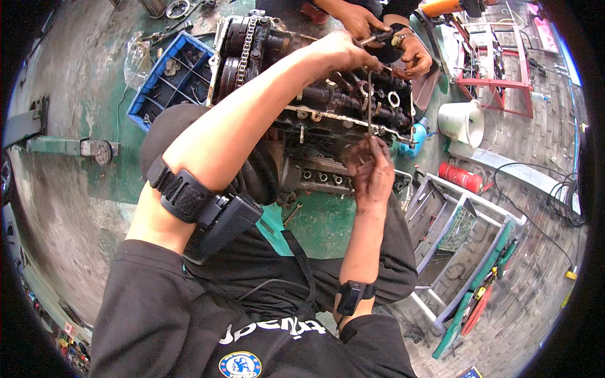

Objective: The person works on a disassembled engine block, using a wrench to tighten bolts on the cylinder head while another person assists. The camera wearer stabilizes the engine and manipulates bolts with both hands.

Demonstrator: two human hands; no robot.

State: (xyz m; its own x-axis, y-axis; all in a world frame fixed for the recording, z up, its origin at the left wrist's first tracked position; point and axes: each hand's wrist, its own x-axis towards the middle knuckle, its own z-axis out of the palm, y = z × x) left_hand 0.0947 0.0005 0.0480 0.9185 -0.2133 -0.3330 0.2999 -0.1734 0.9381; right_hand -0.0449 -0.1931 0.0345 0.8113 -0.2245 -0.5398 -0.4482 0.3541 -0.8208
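Observation:
A greasy engine [324,104] with exposed camshafts and a timing chain [247,53] lies before me. My left hand [345,51] reaches across it to the far right side, its fingers closed at the upper end of a long thin metal bar [370,104]. Blackened with grease, my right hand [370,165] is closed around the bar's lower end at the near edge of the engine. What kind of tool the bar belongs to I cannot make out. Just beyond my left hand, another person's hands [413,55] hold a black-handled tool [386,35] over the engine.
A blue divided tray [140,112] with small parts sits left of the engine. A valve cover-like part [318,178] lies in front. Rightward are a white bucket [460,121], a blue bottle [416,137], a red cylinder [459,177], a metal frame cart [463,239] and a red stand [498,82].

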